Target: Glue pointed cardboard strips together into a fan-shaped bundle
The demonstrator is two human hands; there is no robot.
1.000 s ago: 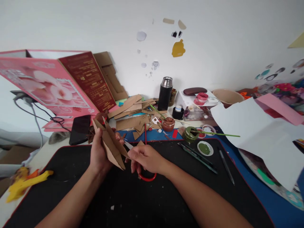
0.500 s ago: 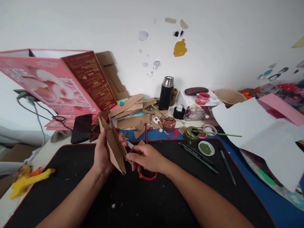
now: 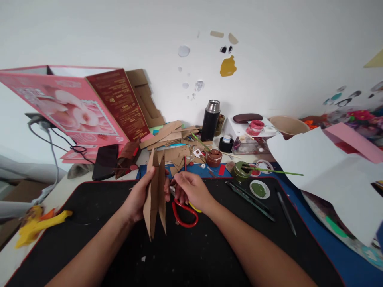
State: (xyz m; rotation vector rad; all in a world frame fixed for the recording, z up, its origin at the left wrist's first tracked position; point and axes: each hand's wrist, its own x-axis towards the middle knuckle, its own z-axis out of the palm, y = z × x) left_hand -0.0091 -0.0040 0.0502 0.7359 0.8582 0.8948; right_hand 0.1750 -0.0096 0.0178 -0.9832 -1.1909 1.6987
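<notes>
My left hand [image 3: 136,199] is closed on a folded brown cardboard piece [image 3: 155,195] and holds it upright on edge above the black mat [image 3: 89,207], with its points toward me. My right hand [image 3: 191,189] is just right of the cardboard, its fingers curled over the blade end of red-handled scissors [image 3: 185,213]. The scissor handles lie on the mat below that hand, and the blades are hidden by the fingers and the cardboard.
Cardboard scraps [image 3: 170,137] are piled behind the mat. A pink box [image 3: 66,103] and a dark phone [image 3: 104,161] are at the left, with a yellow glue gun [image 3: 38,225] at the left edge. A black flask [image 3: 211,119], paint pots [image 3: 239,169], a green-tipped brush [image 3: 275,171], pens [image 3: 285,215] and white paper [image 3: 326,171] are at the right.
My left hand has turned the cardboard from tilted to upright and brought it nearer. The right hand has moved up off the red handles, which now lie exposed on the mat.
</notes>
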